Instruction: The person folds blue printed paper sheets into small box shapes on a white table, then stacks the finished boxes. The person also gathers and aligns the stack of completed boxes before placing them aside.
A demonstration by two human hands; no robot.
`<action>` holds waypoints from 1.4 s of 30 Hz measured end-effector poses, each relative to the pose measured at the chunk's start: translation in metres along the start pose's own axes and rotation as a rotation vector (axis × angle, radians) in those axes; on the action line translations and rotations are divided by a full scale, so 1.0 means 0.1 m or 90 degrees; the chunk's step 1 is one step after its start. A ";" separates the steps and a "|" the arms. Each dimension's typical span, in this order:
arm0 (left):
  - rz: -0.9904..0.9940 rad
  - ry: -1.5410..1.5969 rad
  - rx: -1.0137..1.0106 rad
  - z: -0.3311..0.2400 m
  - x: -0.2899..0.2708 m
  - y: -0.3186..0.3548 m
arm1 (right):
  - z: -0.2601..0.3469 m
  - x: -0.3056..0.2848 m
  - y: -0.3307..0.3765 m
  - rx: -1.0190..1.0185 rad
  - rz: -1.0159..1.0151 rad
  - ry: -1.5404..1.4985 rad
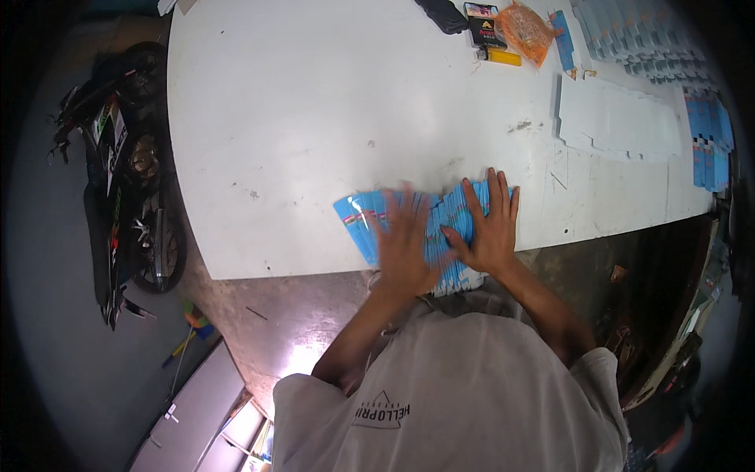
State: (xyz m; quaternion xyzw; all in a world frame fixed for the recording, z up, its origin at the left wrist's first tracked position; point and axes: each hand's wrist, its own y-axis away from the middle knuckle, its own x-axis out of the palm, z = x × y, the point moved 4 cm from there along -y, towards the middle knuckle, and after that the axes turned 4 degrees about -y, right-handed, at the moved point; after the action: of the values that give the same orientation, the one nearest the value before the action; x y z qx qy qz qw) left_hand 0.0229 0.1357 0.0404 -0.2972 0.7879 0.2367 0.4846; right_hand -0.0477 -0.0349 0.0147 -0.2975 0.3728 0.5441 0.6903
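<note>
Both hands lie flat with fingers spread, left hand (405, 244) blurred, right hand (489, 224) pinning the fanned blue cards (370, 216) at the white counter's (314, 118) near edge, lower centre of the frame.

One white tabletop (314, 118) is carrying one fanned spread of blue cards (370, 216) at lower centre — too many to count. At the upper right are lying one yellow lighter (501, 56), one orange bag (525, 30) and one dark box (482, 22) — one motorcycle (118, 173) is standing at the left.
</note>
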 end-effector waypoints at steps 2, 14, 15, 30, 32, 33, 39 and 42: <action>-0.032 -0.100 -0.188 0.35 -0.03 0.05 | 0.01 -0.02 0.00 -0.010 -0.012 0.021; -0.300 0.337 -0.537 0.76 0.04 0.53 | -0.02 -0.08 0.03 -0.012 -0.059 -0.065; -0.262 0.453 -0.549 0.71 0.10 0.56 | -0.03 -0.09 0.04 -0.017 -0.064 -0.078; 0.164 0.305 -0.250 -0.48 -0.13 -0.17 | -0.05 0.17 -0.01 0.090 -0.157 -1.080; 0.177 0.340 -0.267 -0.43 -0.15 -0.22 | -0.06 0.07 -0.05 0.108 -0.151 -1.095; 0.186 0.379 -0.285 -0.40 -0.18 -0.24 | -0.06 0.03 -0.06 0.117 -0.147 -1.103; 0.087 0.268 -0.262 -0.50 -0.06 -0.31 | -0.07 0.06 -0.05 0.029 -0.208 -0.917; 0.070 0.205 -0.234 -0.50 -0.06 -0.42 | 0.01 -0.05 -0.09 0.071 -0.217 -0.925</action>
State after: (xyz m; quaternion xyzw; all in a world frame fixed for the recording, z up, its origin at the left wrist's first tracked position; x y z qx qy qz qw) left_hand 0.0232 0.0742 0.0633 -0.3712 0.8136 0.3516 0.2769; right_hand -0.0396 -0.0392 0.0194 0.1185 -0.2011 0.4691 0.8517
